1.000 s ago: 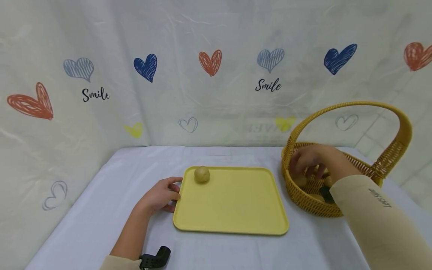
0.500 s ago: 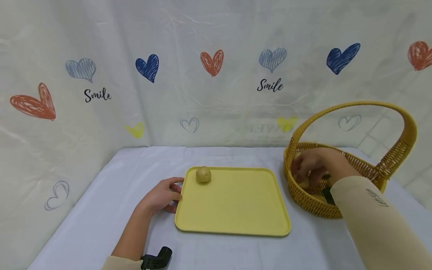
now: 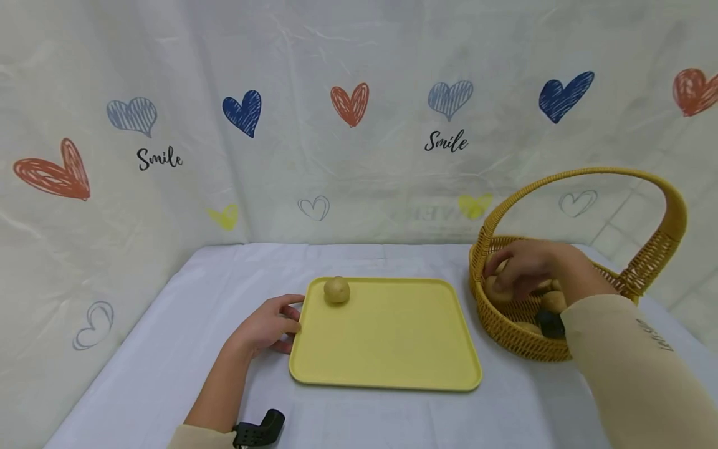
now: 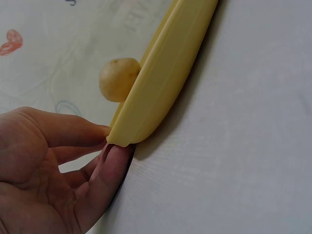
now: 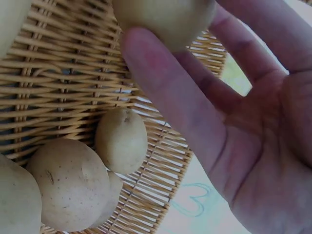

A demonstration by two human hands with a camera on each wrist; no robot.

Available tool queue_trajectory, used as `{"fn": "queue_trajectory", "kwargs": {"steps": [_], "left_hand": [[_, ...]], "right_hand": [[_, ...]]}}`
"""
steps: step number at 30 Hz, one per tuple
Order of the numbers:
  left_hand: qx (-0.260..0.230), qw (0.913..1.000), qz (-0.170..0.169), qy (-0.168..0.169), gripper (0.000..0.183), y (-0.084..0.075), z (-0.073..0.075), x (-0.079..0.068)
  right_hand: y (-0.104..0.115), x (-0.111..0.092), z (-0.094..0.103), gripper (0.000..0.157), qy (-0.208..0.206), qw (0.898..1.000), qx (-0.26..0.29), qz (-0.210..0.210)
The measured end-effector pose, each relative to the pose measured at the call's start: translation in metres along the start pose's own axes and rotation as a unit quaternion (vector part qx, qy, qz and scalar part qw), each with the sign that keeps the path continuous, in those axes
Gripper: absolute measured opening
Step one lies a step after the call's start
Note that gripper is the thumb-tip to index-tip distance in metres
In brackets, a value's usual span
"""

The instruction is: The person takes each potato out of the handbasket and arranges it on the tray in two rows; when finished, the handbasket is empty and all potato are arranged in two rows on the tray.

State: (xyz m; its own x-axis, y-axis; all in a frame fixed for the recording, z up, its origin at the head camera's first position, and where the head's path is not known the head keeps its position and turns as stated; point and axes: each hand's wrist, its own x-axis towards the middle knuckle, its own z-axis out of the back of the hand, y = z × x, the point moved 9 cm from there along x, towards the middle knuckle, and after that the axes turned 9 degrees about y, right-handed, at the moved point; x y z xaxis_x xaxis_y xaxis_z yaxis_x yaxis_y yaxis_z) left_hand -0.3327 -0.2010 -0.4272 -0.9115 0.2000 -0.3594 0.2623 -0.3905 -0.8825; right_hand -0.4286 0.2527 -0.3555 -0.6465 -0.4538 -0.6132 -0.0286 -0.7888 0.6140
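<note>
My left hand [image 3: 269, 325] pinches the left edge of a yellow tray [image 3: 387, 349]; in the left wrist view, thumb and fingers [image 4: 80, 129] lie on either side of its rim. One potato [image 3: 336, 290] sits near the tray's back left corner. Inside a wicker basket [image 3: 496, 327] at the right, my right hand [image 3: 530, 265] grips another potato [image 5: 163, 22], whose top is cut off in the right wrist view. Below it, several loose potatoes [image 5: 68, 185] lie against the woven wall.
The basket's tall arched handle [image 3: 589, 172] rises over the right forearm. White cloth [image 3: 364, 415] covers the table, and a sheet printed with hearts [image 3: 350, 104] hangs behind it. A black strap with a device [image 3: 260, 430] is on the left wrist.
My right hand has risen slightly within the basket, bringing the potato up in its fingers, and more of the other potatoes now shows. The left hand and tray stay put.
</note>
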Motion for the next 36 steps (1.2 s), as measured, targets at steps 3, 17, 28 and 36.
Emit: {"fn": "queue_trajectory", "kwargs": {"steps": [3, 17, 28, 36], "left_hand": [[0.001, 1.0000, -0.001, -0.001, 0.067, 0.000, 0.001, 0.000], [0.004, 1.0000, -0.005, 0.000, 0.067, 0.001, 0.000, 0.001], [0.001, 0.9999, -0.009, -0.004, 0.066, 0.000, -0.001, 0.000], [0.007, 0.9999, -0.009, -0.006, 0.066, 0.002, 0.000, 0.002]], "right_hand": [[0.003, -0.005, 0.004, 0.058, -0.017, 1.000, 0.001, 0.007], [0.024, -0.029, 0.015, 0.065, -0.101, 0.992, 0.000, 0.071], [0.030, -0.047, 0.015, 0.063, -0.174, 0.981, 0.011, 0.091], [0.019, -0.060, 0.015, 0.074, -0.227, 0.970, 0.048, 0.074]]}}
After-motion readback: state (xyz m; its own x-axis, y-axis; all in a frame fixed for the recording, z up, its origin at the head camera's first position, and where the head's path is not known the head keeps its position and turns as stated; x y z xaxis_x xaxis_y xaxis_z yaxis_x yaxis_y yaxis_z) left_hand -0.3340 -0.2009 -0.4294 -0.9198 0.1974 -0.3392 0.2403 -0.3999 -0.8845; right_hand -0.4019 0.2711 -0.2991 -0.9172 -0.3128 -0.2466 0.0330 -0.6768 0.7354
